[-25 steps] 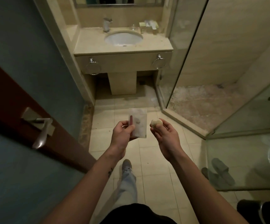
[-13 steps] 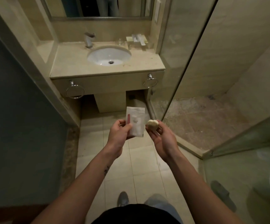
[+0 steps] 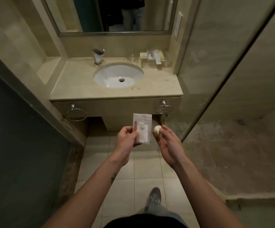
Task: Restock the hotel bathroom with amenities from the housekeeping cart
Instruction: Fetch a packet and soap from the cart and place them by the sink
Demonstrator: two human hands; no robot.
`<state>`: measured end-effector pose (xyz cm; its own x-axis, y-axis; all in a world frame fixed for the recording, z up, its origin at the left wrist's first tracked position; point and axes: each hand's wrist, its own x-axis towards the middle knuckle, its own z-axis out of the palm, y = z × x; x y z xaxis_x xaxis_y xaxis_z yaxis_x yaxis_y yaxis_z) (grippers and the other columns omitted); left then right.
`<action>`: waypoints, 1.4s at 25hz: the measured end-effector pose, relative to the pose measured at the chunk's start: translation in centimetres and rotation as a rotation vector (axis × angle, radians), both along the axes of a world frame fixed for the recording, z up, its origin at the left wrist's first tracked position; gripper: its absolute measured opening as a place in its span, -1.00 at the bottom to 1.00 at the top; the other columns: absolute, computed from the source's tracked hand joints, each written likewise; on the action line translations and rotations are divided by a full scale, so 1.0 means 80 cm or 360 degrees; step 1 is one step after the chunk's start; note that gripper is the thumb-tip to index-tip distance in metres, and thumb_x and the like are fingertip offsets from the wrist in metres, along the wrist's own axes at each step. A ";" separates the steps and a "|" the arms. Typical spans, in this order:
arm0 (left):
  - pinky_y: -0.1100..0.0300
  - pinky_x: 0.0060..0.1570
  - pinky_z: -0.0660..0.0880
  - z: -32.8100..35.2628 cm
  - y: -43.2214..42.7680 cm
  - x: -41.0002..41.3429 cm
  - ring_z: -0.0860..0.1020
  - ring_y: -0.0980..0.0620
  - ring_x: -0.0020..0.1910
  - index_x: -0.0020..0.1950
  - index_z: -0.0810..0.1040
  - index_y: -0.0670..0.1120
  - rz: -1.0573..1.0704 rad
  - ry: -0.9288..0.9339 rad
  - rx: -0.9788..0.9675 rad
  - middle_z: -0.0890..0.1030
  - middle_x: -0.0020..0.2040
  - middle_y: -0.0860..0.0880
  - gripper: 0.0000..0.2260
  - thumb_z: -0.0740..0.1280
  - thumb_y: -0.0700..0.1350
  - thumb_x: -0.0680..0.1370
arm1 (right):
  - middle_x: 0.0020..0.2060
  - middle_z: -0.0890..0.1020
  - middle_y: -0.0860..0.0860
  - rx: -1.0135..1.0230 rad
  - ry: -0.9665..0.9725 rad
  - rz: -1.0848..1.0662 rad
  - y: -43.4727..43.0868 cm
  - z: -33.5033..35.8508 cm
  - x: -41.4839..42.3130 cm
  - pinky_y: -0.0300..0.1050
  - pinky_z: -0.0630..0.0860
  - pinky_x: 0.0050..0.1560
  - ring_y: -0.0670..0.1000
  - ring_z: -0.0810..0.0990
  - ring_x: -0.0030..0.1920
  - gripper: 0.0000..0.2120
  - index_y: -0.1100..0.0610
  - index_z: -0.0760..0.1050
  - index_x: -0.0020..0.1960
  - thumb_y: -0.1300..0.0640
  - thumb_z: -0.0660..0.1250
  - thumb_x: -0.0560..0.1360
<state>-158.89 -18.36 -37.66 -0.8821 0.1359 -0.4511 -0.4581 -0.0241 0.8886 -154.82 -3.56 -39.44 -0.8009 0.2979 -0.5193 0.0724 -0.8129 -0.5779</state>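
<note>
Beige worktop (image 3: pixel 77 86) beyond our fingers (image 3: pixel 125 130) awaits restocking: our left hand (image 3: pixel 124 143) pinches a clear vanity-kit packet (image 3: pixel 143 127), our right hand (image 3: pixel 169 145) a small round white amenity (image 3: pixel 157 129) beside it; neither placed yet.

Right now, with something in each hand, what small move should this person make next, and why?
Probably a step forward, bringing the packet in the left hand and the small white item in the right hand to the back-right tray on the counter. Both are held short of it; other packets already lie on that tray.
</note>
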 end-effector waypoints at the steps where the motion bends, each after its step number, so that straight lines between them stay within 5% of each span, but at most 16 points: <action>1: 0.13 -0.07 0.65 -0.001 0.016 -0.025 0.63 -0.04 0.05 0.26 0.48 -0.20 0.0036 -0.0016 -0.0007 0.61 0.13 -0.12 -0.79 0.30 -0.23 0.62 | -0.01 0.66 0.18 0.0054 -0.0040 0.0036 0.015 0.001 -0.028 -0.05 0.53 0.24 0.05 0.68 -0.01 -0.75 0.22 0.46 0.23 0.39 0.30 0.58; 5: 0.10 -0.05 0.64 0.004 0.061 -0.101 0.62 -0.02 0.01 0.25 0.49 -0.23 0.0171 -0.0020 -0.0017 0.62 0.07 -0.11 -0.79 0.30 -0.26 0.62 | -0.06 0.69 0.13 0.0133 -0.0072 0.0170 0.061 0.005 -0.116 -0.19 0.58 0.09 -0.01 0.68 -0.05 -0.74 0.18 0.51 0.19 0.41 0.29 0.56; 9: 0.00 0.05 0.64 0.000 0.082 -0.167 0.63 -0.01 0.02 0.21 0.51 -0.18 0.0247 -0.0058 -0.0035 0.63 0.06 -0.10 -0.83 0.30 -0.24 0.62 | -0.02 0.67 0.11 0.0182 -0.0130 0.0248 0.090 0.004 -0.198 -0.09 0.45 0.31 -0.01 0.63 0.02 -0.75 0.13 0.57 0.12 0.41 0.27 0.57; 15: -0.04 0.14 0.61 -0.022 0.082 -0.293 0.65 -0.07 0.08 0.14 0.53 -0.11 0.0265 -0.0094 -0.0040 0.66 0.08 -0.11 -0.89 0.31 -0.22 0.62 | 0.04 0.70 0.07 0.0203 -0.0116 0.0295 0.087 -0.017 -0.327 -0.10 0.46 0.35 -0.02 0.63 0.10 -0.71 0.14 0.62 0.10 0.41 0.20 0.59; 19: -0.06 0.11 0.63 -0.040 0.071 -0.405 0.65 -0.10 0.07 0.13 0.53 -0.11 0.0225 -0.0133 -0.0019 0.66 0.08 -0.10 -0.88 0.30 -0.23 0.61 | 0.04 0.68 0.15 0.0197 -0.0108 0.0314 0.072 -0.020 -0.425 -0.27 0.58 0.07 -0.02 0.66 -0.01 -0.67 0.27 0.54 0.25 0.47 0.19 0.56; 22: -0.03 0.02 0.63 -0.044 0.066 -0.498 0.65 -0.09 -0.04 0.13 0.52 -0.20 0.0211 -0.0139 0.0034 0.66 0.03 -0.14 -0.87 0.29 -0.27 0.59 | 0.08 0.69 0.17 0.0388 -0.0087 0.0402 0.063 -0.023 -0.508 -0.28 0.60 0.02 0.00 0.67 0.00 -0.60 0.28 0.51 0.31 0.51 0.28 0.51; 25: -0.06 0.04 0.65 -0.037 0.070 -0.569 0.66 -0.05 -0.14 0.11 0.51 -0.22 0.0147 -0.0153 0.0074 0.68 -0.07 -0.12 -0.86 0.28 -0.31 0.57 | 0.20 0.66 0.17 0.0549 -0.0077 0.0465 0.063 -0.029 -0.573 -0.15 0.57 0.19 0.06 0.67 0.15 -0.55 0.27 0.50 0.34 0.47 0.37 0.47; 30: -0.06 0.05 0.65 -0.038 0.065 -0.663 0.67 -0.13 -0.03 0.11 0.51 -0.22 0.0075 -0.0180 0.0047 0.69 -0.01 -0.16 -0.85 0.29 -0.30 0.55 | 0.18 0.68 0.13 0.0684 -0.0217 0.0433 0.063 -0.041 -0.653 -0.04 0.51 0.31 0.08 0.66 0.21 -0.56 0.18 0.53 0.32 0.36 0.45 0.47; 35: -0.01 0.05 0.65 -0.056 0.074 -0.753 0.64 -0.09 0.00 0.07 0.54 -0.21 0.0156 -0.0161 -0.0039 0.64 0.01 -0.13 -0.88 0.28 -0.31 0.57 | 0.11 0.69 0.01 0.1033 -0.0289 0.0510 0.086 -0.037 -0.747 -0.20 0.55 0.12 -0.05 0.67 0.12 -0.61 0.06 0.53 0.26 0.29 0.46 0.48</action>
